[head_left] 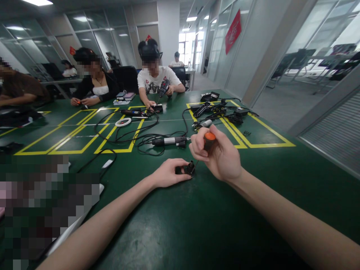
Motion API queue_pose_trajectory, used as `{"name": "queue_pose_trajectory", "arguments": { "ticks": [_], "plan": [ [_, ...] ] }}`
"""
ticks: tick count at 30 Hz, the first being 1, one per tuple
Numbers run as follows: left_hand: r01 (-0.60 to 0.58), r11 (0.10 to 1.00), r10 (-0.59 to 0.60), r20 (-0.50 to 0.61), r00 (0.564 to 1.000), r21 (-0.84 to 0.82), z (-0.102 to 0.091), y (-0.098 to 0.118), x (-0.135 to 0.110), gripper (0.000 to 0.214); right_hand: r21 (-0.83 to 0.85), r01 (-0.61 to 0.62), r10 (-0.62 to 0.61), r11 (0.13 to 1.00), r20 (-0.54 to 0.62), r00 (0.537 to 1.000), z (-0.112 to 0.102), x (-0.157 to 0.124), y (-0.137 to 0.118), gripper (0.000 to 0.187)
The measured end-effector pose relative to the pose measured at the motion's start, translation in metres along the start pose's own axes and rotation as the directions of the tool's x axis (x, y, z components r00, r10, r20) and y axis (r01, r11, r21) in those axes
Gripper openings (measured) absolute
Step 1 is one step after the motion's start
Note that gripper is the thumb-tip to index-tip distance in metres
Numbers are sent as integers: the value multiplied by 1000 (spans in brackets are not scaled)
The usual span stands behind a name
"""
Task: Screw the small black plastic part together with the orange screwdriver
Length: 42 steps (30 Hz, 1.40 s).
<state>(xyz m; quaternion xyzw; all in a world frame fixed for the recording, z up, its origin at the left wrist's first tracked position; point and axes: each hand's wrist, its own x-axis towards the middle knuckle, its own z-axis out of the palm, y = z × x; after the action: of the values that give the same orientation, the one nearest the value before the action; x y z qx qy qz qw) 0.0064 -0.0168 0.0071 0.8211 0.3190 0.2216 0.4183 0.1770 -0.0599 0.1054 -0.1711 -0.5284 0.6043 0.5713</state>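
My left hand (pixel 168 174) rests on the green table (pixel 197 225) with its fingers closed round a small black part (pixel 189 168), pinning it down. My right hand (pixel 219 155) is wrapped round an orange-handled screwdriver (pixel 209 138), held upright. Its thin shaft runs down to the black part. Both forearms reach in from the bottom of the view.
A silver and black power tool (pixel 168 141) with tangled black cables (pixel 140 137) lies just beyond my hands. Yellow tape boxes (pixel 270 131) mark the table, with black chargers and tools (pixel 219 110) at the far right. Other people sit at the far side, one holding a drill (pixel 164 88).
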Motion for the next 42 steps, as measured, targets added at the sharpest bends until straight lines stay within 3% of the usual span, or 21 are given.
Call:
{"name": "queue_pose_trajectory", "arguments": {
  "ticks": [8, 16, 23, 29, 36, 42],
  "plan": [
    [-5, 1000, 5, -3, 1000, 2, 0, 0, 0, 23, 40, 37, -36, 998, -23, 999, -2, -1, 3, 32],
    [-2, 1000, 2, -2, 1000, 10, 0, 1, 0, 22, -16, -7, 6, 1000, -16, 1000, 0, -1, 2, 46],
    [-31, 999, 31, -3, 1000, -21, 0, 1, 0, 20, 30, 55, -54, 998, -22, 998, -2, -2, 4, 29],
    [-28, 999, 28, 5, 1000, -30, -1, 2, 0, 19, 18, 3, -3, 1000, -15, 1000, 0, 0, 2, 43],
    [-26, 1000, 26, -3, 1000, -12, 0, 1, 0, 21, 67, 45, -44, 997, -16, 999, -3, -2, 4, 31],
    [-33, 999, 34, 3, 999, -26, 0, 0, 1, 20, 19, 73, -72, 997, -32, 997, -4, 1, 4, 32]
  ]
}}
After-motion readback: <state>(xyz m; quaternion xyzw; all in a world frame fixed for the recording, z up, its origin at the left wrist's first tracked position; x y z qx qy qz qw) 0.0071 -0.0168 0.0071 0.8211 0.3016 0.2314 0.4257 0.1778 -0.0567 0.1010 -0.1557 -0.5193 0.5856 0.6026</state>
